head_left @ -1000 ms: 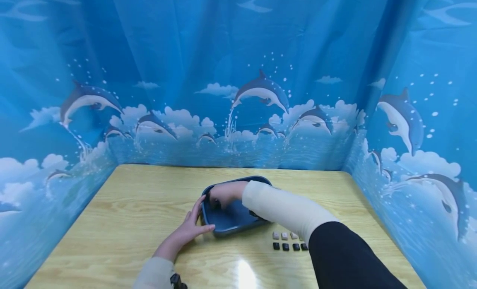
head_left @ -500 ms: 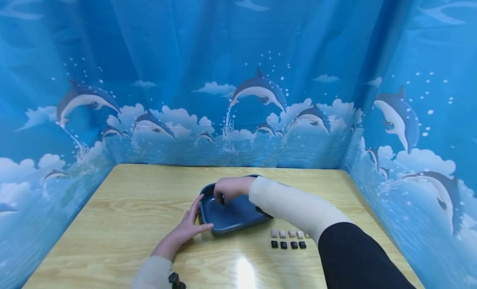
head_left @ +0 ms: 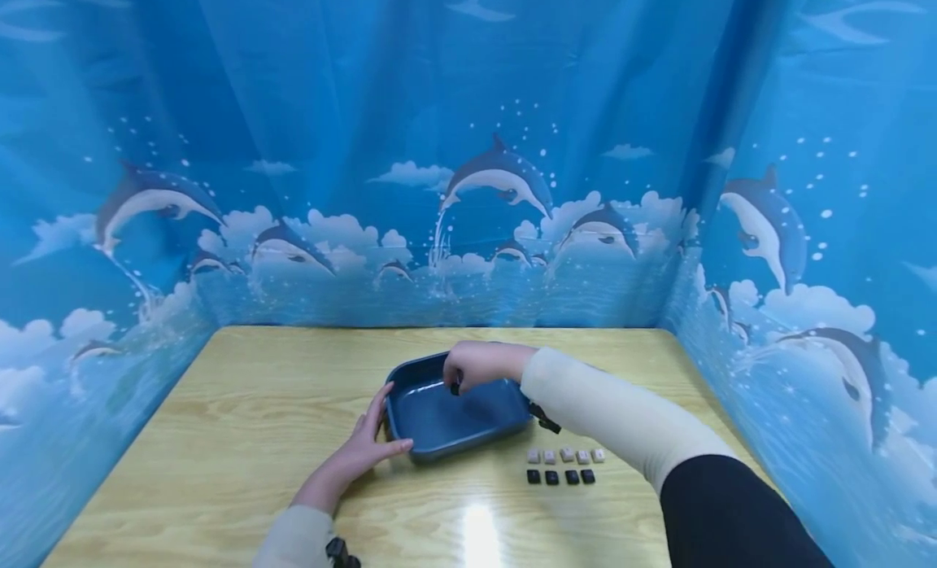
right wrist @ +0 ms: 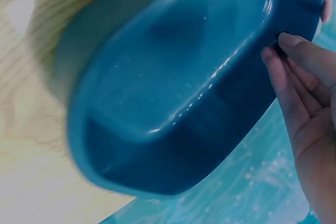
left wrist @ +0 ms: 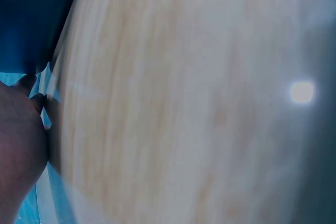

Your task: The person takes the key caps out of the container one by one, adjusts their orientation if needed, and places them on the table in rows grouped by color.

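A dark blue rectangular tray (head_left: 439, 447) stands on the table in the head view. My left hand (head_left: 359, 454) rests against its left corner, thumb and fingers spread and fairly straight; the left wrist view shows only part of this hand (left wrist: 18, 145) beside the tray wall. Over the tray, my right hand (head_left: 479, 364) pinches a small black keycap (head_left: 455, 387) between thumb and fingertips. In the right wrist view the fingertips mostly hide that keycap (right wrist: 276, 44). To the tray's lower right lie a row of pale keycaps (head_left: 567, 454) and a row of black keycaps (head_left: 573, 477).
A wood-grain table (head_left: 256, 421) carries everything. Blue dolphin-print curtains (head_left: 351, 145) enclose its back and sides. A bright light reflection lies on the tabletop near the front.
My right hand has risen from the tray's left inside and moved right, with the black keycap showing in its fingers. My left hand stays at the tray's corner. The view has shifted slightly.
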Tool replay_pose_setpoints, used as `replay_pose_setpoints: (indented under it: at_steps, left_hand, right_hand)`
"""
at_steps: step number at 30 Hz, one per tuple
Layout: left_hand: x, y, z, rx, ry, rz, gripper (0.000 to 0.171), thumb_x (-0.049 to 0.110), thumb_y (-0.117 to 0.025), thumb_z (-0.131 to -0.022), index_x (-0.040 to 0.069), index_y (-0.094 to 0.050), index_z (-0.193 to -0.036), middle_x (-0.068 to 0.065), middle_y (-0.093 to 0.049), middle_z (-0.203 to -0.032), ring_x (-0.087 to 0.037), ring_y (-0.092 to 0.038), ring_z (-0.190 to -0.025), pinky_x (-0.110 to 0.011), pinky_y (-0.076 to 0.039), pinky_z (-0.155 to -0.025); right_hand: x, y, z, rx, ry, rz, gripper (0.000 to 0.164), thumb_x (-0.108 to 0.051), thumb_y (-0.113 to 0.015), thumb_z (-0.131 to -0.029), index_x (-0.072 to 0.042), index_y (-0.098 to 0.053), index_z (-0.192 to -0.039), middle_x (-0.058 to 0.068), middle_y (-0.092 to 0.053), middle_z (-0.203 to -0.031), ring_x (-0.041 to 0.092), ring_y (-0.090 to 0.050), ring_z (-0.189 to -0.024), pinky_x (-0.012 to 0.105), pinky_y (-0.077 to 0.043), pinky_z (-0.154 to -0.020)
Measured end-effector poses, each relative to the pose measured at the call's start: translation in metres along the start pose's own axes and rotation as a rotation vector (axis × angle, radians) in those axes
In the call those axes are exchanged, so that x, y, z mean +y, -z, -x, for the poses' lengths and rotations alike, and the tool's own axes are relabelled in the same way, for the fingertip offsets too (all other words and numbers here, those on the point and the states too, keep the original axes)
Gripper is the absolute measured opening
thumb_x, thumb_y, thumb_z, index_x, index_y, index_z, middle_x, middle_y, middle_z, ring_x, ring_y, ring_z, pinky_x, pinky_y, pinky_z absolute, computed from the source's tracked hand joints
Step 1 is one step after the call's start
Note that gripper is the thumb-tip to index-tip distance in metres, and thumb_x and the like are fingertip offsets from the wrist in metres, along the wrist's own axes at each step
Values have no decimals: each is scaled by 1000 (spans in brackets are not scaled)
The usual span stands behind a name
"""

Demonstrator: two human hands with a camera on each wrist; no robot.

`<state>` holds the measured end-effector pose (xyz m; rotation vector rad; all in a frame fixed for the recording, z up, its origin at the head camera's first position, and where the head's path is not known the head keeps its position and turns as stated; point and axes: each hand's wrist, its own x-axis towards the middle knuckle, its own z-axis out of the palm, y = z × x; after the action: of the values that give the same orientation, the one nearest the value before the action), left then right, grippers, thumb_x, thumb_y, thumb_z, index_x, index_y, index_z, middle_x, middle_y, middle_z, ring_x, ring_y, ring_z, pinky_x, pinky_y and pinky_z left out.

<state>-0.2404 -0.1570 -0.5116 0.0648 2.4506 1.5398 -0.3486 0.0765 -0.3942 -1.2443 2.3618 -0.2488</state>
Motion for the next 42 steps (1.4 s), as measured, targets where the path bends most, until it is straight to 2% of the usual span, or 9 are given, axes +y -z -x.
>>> replay_pose_setpoints:
  at_steps: [7, 13, 18, 32, 42]
  left_hand:
    - [-1, 3, 1, -18, -32, 13, 107, 36, -80, -80, 34, -5, -156, -24, -12, -159, -45, -9, -144, -69, 2, -108]
    - [1, 4, 2, -18, -22, 9, 107, 37, -80, -80, 34, -5, -156, -24, -11, -159, -44, -11, -144, -68, -4, -110]
    - [1, 3, 1, -15, -20, 0, 106, 38, -79, -81, 34, -5, -156, -24, -11, -159, -44, -10, -144, -68, -4, -109]
    - [-1, 4, 1, -32, -39, 10, 107, 34, -80, -81, 34, -3, -156, -25, -10, -159, -44, -5, -145, -68, 4, -109]
    - [-2, 2, -1, -29, -44, 21, 107, 36, -80, -81, 34, -4, -156, -25, -11, -159, -42, -11, -144, -65, -2, -111]
  right_hand:
    - [13, -4, 25, 61, -23, -83, 20, -5, -74, -86, -5, -75, -105, -4, -71, -96, 4, -64, -87, 20, -53, -75]
    - [26, -9, 43, 118, 19, -88, 18, -8, -78, -83, -5, -76, -101, -6, -64, -92, 4, -59, -78, 21, -52, -68]
    - [33, -13, 58, 161, 22, -105, 19, -11, -79, -82, -6, -76, -100, -7, -59, -89, 5, -57, -74, 22, -51, -65]
    - [41, -36, 99, 335, -35, -340, 18, -8, -80, -80, -5, -76, -97, -7, -61, -82, 9, -59, -75, 26, -54, -67]
    - [51, -57, 134, 448, -112, -529, 18, -8, -79, -81, -3, -75, -98, 0, -63, -84, 15, -60, -77, 29, -55, -68]
